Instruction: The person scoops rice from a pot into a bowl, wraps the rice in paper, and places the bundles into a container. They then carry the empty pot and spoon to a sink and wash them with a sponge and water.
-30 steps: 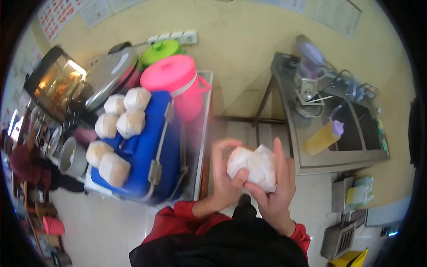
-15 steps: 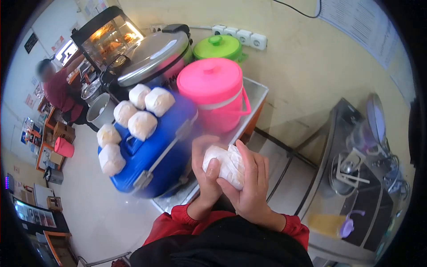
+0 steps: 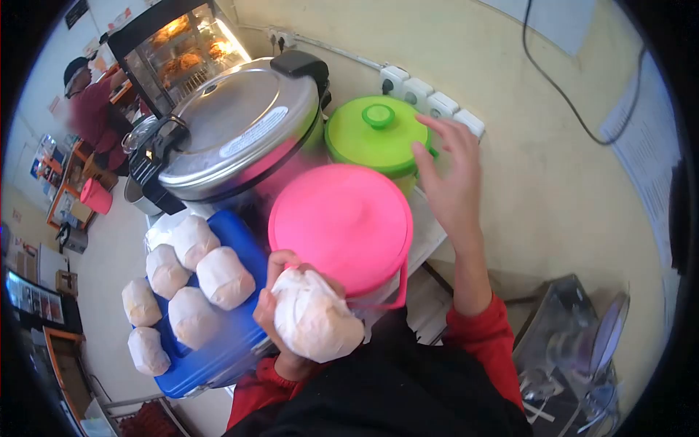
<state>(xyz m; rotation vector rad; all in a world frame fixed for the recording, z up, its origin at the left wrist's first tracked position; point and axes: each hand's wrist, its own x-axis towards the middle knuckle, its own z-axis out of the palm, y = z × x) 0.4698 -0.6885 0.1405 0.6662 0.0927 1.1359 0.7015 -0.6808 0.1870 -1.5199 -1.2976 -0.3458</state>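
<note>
My left hand (image 3: pixel 271 309) is wrapped round a round white paper-wrapped bundle (image 3: pixel 318 317), held low in front of the pink lidded jug (image 3: pixel 338 226). Raised to the right, my right hand (image 3: pixel 453 171) has its fingers apart and nothing in them. Its thumb and forefinger are beside the rim of the green lidded container (image 3: pixel 375 138), overlapping it in this view. Several similar wrapped bundles (image 3: pixel 226 278) rest on top of the blue cooler box (image 3: pixel 244 244) at left.
A large steel-lidded rice cooker (image 3: pixel 244 124) stands behind the cooler. Beyond it is a lit glass food warmer (image 3: pixel 182 54). White power sockets (image 3: pixel 419 93) run along the wall. A person (image 3: pixel 95 116) stands at the far left. A dark counter (image 3: pixel 553 328) lies at lower right.
Both hands held the bundle earlier; now only my left has it, lower and further left. My right hand has let go and moved up toward the green container. The view has shifted closer to the containers.
</note>
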